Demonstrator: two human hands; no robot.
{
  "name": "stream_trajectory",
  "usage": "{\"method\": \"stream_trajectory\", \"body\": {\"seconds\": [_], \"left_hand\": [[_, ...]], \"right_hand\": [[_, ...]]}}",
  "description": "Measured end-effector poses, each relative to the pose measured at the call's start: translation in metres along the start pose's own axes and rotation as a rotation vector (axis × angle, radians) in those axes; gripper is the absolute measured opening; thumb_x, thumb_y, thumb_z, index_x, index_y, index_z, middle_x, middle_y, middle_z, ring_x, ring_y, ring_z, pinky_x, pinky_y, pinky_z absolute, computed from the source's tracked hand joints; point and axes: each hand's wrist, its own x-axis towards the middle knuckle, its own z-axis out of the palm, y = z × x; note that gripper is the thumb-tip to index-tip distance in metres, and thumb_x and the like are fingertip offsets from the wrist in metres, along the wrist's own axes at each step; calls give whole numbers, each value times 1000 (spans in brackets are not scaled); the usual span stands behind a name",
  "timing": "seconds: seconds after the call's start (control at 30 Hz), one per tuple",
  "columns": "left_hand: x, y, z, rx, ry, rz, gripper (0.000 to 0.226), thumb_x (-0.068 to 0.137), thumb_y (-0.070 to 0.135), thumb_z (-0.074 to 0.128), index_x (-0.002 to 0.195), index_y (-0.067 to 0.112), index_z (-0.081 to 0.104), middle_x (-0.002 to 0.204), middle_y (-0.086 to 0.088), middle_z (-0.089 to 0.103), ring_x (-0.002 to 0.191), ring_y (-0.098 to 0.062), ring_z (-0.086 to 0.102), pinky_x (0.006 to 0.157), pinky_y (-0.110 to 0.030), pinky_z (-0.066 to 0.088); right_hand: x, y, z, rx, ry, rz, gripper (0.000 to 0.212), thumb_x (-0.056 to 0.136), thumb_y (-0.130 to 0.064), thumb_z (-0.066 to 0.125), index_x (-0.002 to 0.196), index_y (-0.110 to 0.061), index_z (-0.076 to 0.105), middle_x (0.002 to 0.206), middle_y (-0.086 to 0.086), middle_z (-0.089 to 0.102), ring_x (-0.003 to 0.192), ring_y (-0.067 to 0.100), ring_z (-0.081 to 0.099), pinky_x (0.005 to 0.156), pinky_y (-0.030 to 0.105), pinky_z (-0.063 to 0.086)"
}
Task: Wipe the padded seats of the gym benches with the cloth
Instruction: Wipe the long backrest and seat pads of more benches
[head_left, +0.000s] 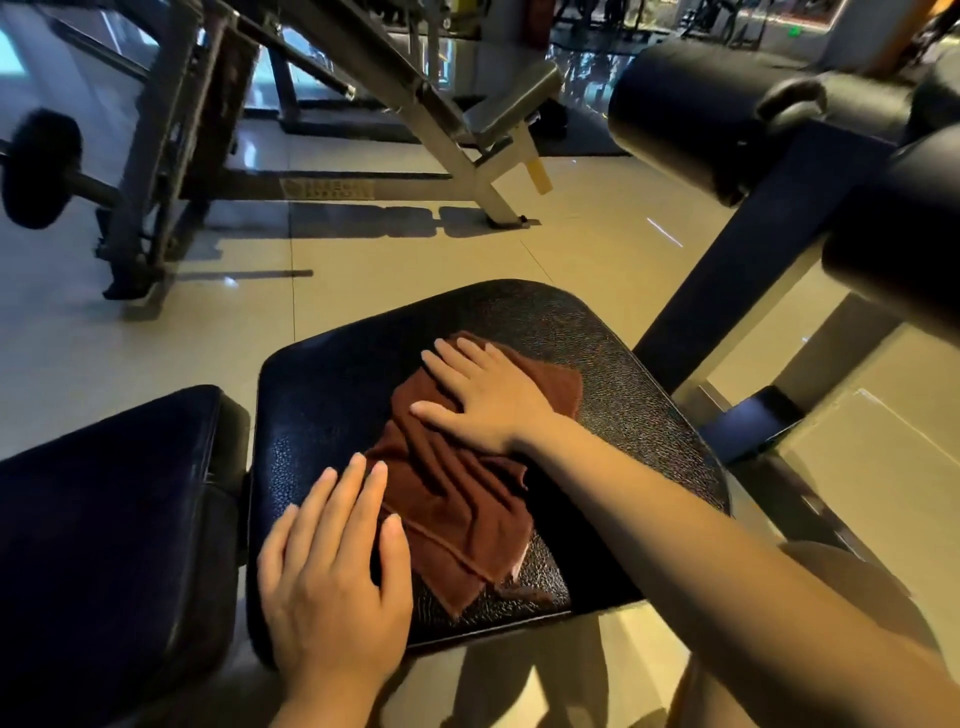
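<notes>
A second dark pad (104, 519) is seen just left of the seat (322, 405). The left hand (332, 577) is laid flat on the seat, fingers straight, touching the cloth's edge. The brown cloth (457, 493) is spread mid-seat, pressed down by the right hand (488, 395), fingers straight, nothing gripped. Roller pads (691, 109) are up right of the seat.
</notes>
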Motion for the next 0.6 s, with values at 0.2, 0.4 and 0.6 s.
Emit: {"method": "stream_trajectory", "body": {"seconds": [0.2, 0.4, 0.6], "left_hand": [[-2, -1, -5, 33, -52, -52, 49, 94, 36, 36, 129, 13, 62, 136, -6, 58, 129, -26, 50, 111, -38, 22], [0, 2, -4, 28, -71, -59, 49, 96, 36, 34, 125, 11, 64, 134, -7, 60, 130, -26, 49, 111, -40, 22], [1, 6, 0, 7, -81, -69, 50, 96, 37, 33, 124, 10, 64, 133, -8, 61, 130, -26, 50, 111, -40, 22]], "right_hand": [[-49, 69, -18, -24, 18, 225, 75, 96, -67, 19, 157, -25, 10, 165, 1, 5, 151, 19, 3, 120, 36, -1], [-167, 53, -2, 29, 101, 412, 90, 80, -76, -10, 156, -30, 3, 164, -5, -3, 151, 15, -5, 117, 30, -11], [-191, 38, 5, 27, 122, 490, 95, 74, -79, -8, 156, -31, 1, 163, -6, -6, 150, 12, -9, 115, 27, -17]]}}
